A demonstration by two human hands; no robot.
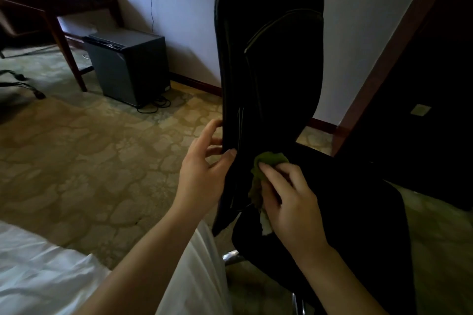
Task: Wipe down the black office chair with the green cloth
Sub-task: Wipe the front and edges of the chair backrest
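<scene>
The tall black leather-look office chair (271, 59) stands upright, its backrest running straight up from the crumpled green cloth (271, 158). The right hand (291, 202) clutches the cloth low against the backrest, probably at the seat joint. Just beside it, the left hand (202, 171) grips the backrest's edge.
</scene>
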